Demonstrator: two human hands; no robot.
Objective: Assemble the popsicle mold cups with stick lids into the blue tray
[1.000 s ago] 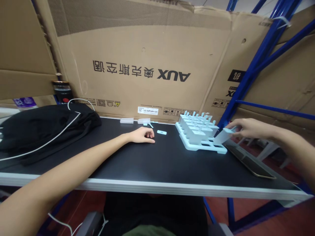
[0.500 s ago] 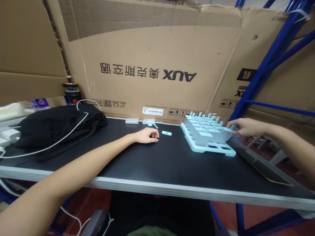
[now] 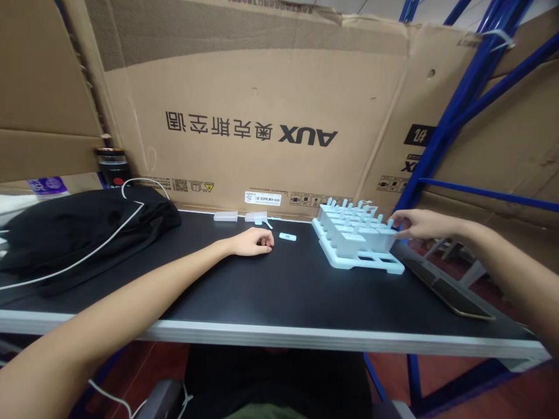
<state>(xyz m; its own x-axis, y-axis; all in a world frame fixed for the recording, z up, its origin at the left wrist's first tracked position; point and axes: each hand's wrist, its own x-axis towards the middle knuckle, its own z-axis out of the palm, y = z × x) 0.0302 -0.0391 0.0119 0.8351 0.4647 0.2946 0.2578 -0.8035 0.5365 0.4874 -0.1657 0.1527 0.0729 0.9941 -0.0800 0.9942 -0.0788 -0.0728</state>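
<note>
A pale blue tray stands on the black table, filled with several pale blue block-shaped pieces with stems. My right hand reaches to the tray's right side, its fingertips pinched on the block in the near right row. My left hand rests on the table with fingers curled under, nothing visible in it. A small pale blue flat piece lies just right of my left hand.
A large AUX cardboard box stands behind the table. Black cloth with a white cable lies at left. Two pale parts lie by the box. A phone lies at right, by blue rack posts.
My right hand has brought the tilted block from the tray's right edge down upright into the tray. My left hand has stayed put.
</note>
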